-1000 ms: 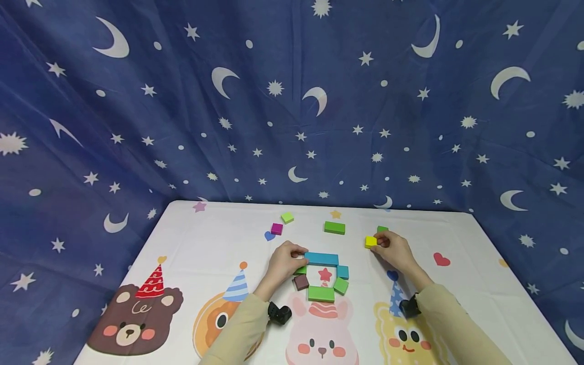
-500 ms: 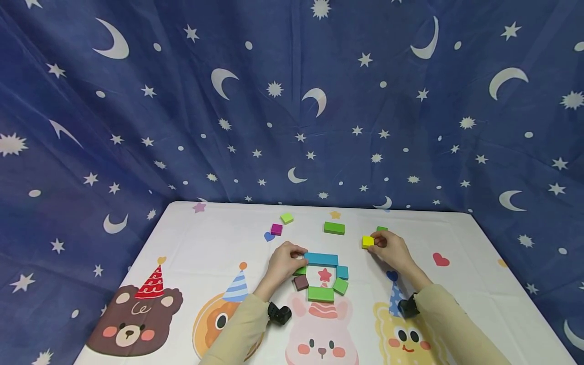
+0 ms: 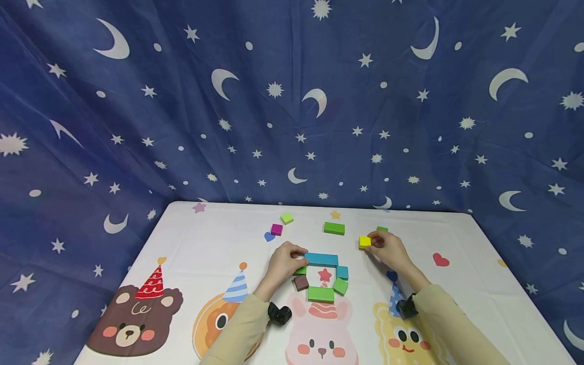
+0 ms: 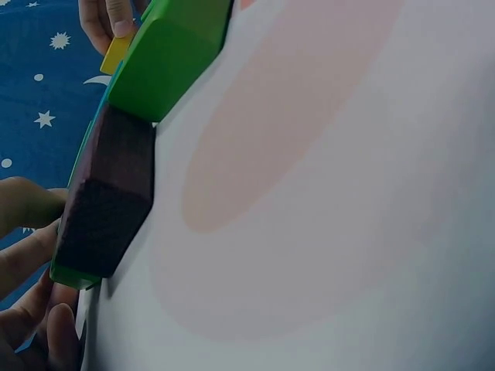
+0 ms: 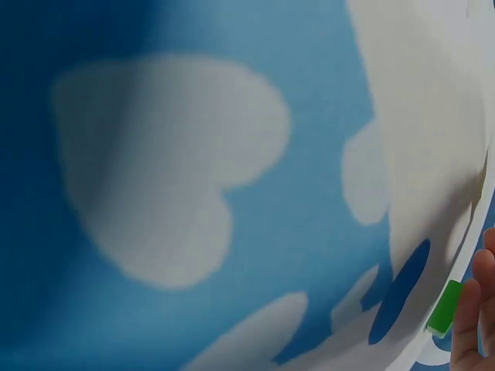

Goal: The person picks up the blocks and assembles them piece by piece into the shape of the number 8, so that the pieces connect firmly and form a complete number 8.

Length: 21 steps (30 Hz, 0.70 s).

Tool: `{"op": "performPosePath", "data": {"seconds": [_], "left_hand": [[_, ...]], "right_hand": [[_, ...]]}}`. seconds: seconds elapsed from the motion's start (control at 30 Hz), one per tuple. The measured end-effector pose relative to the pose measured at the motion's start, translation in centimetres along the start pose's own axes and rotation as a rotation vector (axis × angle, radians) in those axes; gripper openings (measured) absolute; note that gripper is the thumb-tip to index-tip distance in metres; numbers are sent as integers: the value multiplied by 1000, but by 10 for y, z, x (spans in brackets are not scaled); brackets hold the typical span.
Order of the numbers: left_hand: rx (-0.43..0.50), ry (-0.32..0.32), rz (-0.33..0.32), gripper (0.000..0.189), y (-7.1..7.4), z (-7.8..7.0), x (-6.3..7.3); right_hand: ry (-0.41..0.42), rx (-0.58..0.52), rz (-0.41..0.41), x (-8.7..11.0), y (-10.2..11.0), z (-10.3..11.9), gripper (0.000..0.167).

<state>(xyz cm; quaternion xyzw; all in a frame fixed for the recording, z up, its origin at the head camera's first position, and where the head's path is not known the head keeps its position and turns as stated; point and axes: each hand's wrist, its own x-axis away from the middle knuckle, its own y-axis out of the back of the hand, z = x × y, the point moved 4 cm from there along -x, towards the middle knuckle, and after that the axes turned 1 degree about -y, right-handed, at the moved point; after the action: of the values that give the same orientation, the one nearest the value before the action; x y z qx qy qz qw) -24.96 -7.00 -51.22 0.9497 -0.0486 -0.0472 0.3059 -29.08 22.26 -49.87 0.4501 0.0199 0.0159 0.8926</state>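
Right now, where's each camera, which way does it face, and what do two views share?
Head: on the head, facing forward and down at table and starry curtain; left hand, right hand, sleeves show.
Left wrist: on that wrist, looking past the brown block; both hands' fingers show.
Right wrist: on that wrist, looking across a blue print on the table; fingertips show at the right edge, near a green block.
Shared by head and left wrist: yellow block, brown block.
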Motion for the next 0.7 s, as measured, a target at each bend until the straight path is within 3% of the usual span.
{"op": "performPosePath", "data": {"seconds": [0.33, 0.7], "left_hand": [[-2, 9, -4, 22, 0, 0, 0], [2, 3, -6, 21, 0, 0, 0]], "right_hand": [[55, -7, -9, 1, -1, 7, 36], [49, -36, 22, 2, -7, 14, 36]]}}
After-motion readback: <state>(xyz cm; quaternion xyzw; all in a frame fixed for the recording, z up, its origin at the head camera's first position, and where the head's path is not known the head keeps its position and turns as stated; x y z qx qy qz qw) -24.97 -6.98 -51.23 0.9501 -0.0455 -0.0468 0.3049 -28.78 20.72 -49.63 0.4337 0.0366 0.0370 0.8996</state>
